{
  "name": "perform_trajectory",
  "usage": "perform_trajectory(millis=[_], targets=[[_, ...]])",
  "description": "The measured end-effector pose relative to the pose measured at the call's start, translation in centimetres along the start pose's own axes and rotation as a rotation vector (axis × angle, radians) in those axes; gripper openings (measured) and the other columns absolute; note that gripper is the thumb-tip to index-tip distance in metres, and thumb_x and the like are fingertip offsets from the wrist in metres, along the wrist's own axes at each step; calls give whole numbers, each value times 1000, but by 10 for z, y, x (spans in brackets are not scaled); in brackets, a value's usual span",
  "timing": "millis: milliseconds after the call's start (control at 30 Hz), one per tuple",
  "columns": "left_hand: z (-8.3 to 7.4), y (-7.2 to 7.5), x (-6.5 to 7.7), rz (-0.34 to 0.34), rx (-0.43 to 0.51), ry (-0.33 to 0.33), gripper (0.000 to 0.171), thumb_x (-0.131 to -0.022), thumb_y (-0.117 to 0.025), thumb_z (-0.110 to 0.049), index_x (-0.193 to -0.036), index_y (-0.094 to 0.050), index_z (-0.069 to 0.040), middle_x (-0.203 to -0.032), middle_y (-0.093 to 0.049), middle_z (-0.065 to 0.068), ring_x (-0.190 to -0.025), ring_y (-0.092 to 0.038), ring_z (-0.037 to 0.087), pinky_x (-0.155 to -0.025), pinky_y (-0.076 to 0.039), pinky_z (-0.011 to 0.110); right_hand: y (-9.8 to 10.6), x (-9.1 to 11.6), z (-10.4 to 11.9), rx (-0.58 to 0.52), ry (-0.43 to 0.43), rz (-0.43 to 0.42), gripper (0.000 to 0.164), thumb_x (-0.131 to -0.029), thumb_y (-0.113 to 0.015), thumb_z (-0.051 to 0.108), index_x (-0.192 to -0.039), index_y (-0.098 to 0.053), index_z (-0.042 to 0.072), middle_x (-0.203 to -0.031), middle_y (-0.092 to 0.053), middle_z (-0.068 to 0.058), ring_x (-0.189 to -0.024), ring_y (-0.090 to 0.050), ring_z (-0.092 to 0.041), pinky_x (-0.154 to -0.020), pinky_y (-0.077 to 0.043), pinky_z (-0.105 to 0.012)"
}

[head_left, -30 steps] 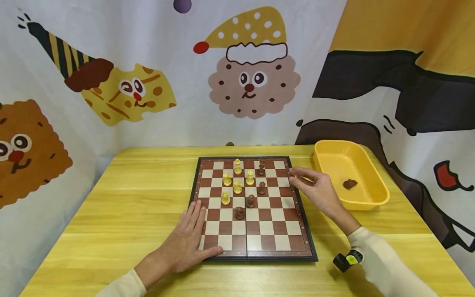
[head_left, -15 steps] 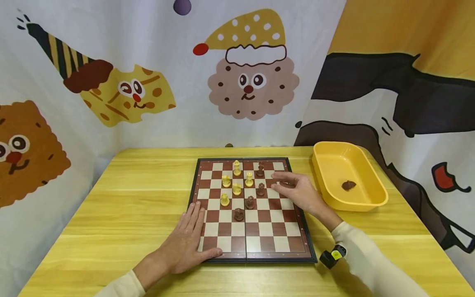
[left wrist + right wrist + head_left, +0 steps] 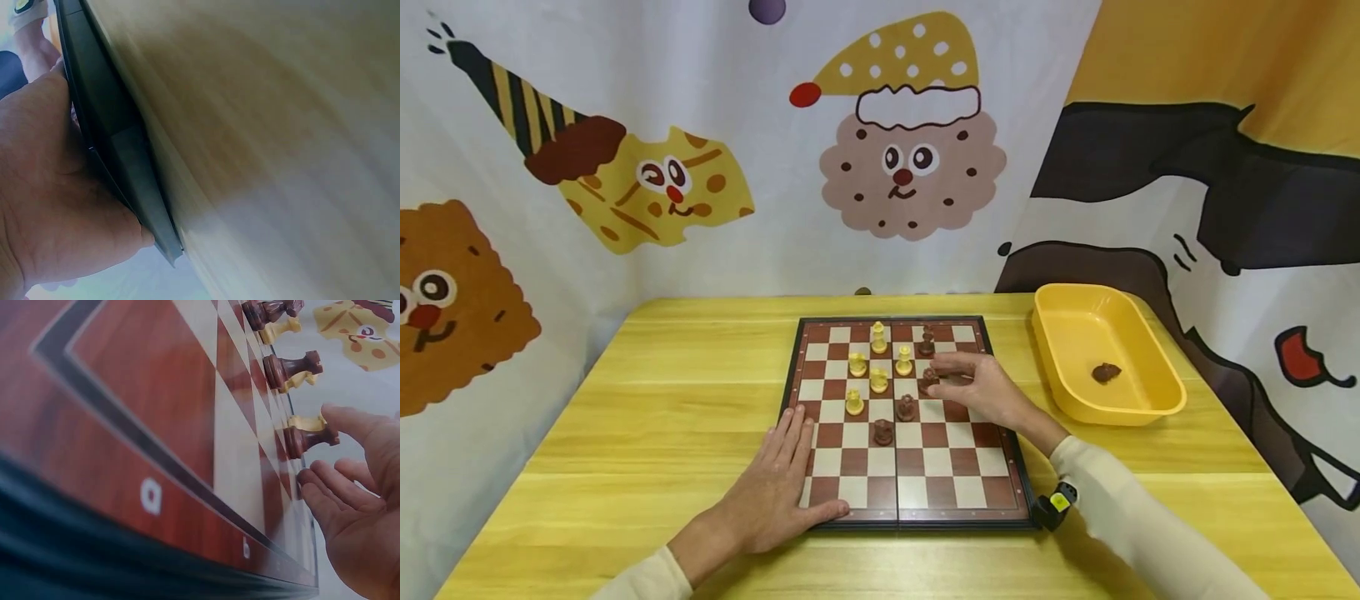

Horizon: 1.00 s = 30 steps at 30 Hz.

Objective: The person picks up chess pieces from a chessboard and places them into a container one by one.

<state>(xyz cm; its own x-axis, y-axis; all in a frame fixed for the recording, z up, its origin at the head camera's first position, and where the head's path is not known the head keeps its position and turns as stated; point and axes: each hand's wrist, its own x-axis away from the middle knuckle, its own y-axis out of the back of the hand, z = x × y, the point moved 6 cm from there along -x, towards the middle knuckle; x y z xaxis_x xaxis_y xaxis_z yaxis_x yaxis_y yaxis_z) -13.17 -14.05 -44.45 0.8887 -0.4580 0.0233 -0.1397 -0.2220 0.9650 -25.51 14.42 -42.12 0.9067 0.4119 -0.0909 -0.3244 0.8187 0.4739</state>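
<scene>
A folding chessboard (image 3: 951, 492) lies on the table with yellow and dark brown chess pieces standing on its far and middle squares. My left hand (image 3: 772, 479) rests flat along the board's left edge, thumb at the near edge; in the left wrist view the hand (image 3: 69, 187) lies against the black side. Over the right half, my right hand (image 3: 988, 390) has thumb and fingers spread at either side of a dark rook (image 3: 304, 442). That rook stands upright, partly covered by the fingertips in the head view. Closest to me stands a dark knight (image 3: 883, 432).
Right of the board sits a yellow tray (image 3: 1078, 312) with one dark piece (image 3: 1106, 372) lying in it. A yellow rook (image 3: 904, 361) and another dark piece (image 3: 906, 407) stand close to my right fingers. A cartoon-print curtain (image 3: 715, 50) hangs behind the table.
My right hand has moved left from the board's right edge to the dark rook, its fingertips now beside it. The left hand and the pieces have stayed in place.
</scene>
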Motion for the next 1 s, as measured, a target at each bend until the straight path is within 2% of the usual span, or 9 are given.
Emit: perform_trajectory(millis=[133,433,567,1000], targets=[[-1,0,-1,-1,-9,-6,115,-92,-41,-81,-158,-15,9,-164,-5,29,-151,-3,43,-120,-13,53,-3,-2,0,1,15,9,51,-92,-79,17,-133,-62,-8,-129,-65,-21,-117,-63,-35,-95,-53,-47],[1,0,-2,22,-9,1,116,-91,-40,-82,-158,-14,9,-164,-5,29,-152,-2,42,-120,-13,54,-12,-9,-5,-55,-14,-11,31,-93,-76,8,-122,-71,-2,-116,-71,-15,-104,-69,-28,-82,-58,-31],[1,0,-2,19,-12,-4,116,-91,-40,-82,-158,-14,10,-164,-5,29,-151,-2,43,-120,-12,53,-15,-11,-9,-56,-35,-34,25,-94,-74,4,-119,-73,-1,-115,-72,-12,-102,-69,-25,-81,-58,-30],[1,-1,-1,0,15,4,116,-91,-42,-81,-158,-16,9,-164,-7,29,-152,-3,42,-120,-14,55,-13,-11,-9,-124,-52,-82,23,-92,-73,-1,-115,-74,-5,-108,-75,-14,-98,-71,-25,-78,-59,-28]])
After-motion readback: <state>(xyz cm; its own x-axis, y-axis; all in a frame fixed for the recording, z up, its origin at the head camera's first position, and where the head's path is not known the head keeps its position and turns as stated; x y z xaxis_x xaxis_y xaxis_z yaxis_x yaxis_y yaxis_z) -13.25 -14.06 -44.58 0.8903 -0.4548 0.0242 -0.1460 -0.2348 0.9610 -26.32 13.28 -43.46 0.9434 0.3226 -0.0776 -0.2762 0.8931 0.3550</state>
